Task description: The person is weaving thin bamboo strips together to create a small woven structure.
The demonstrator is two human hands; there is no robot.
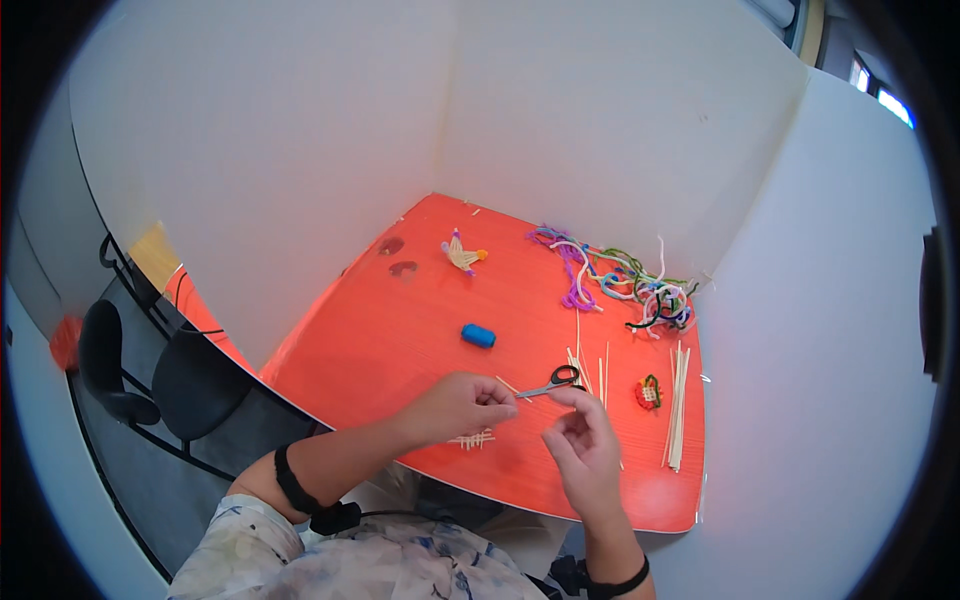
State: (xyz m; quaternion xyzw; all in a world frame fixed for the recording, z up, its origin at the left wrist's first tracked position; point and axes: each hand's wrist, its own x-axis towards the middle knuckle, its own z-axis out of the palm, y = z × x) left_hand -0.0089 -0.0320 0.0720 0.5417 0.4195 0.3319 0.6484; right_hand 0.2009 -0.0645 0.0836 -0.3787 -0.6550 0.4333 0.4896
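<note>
My left hand (465, 408) is closed in a pinch above the red table, and anything between its fingertips is too small to make out. To its right, my right hand (588, 450) has bent fingers apart from the thumb, with nothing visible in it. Scissors (548, 386) with dark handles appear between the hands, blades toward the left fingertips and one handle loop partly behind the right fingers. Whether they touch either hand I cannot tell. Just below my left hand lies a small lattice of pale sticks (474, 440), partly covered. A blue thread spool (478, 335) lies on its side beyond.
Thin pale sticks (602, 375) lie behind my right hand, with a larger bundle (678, 410) at the right edge. Beside it is a small red-and-green woven piece (648, 392). Tangled coloured pipe cleaners (625, 280) and a star-shaped stick craft (462, 252) lie farther back. White partitions (600, 120) enclose the table.
</note>
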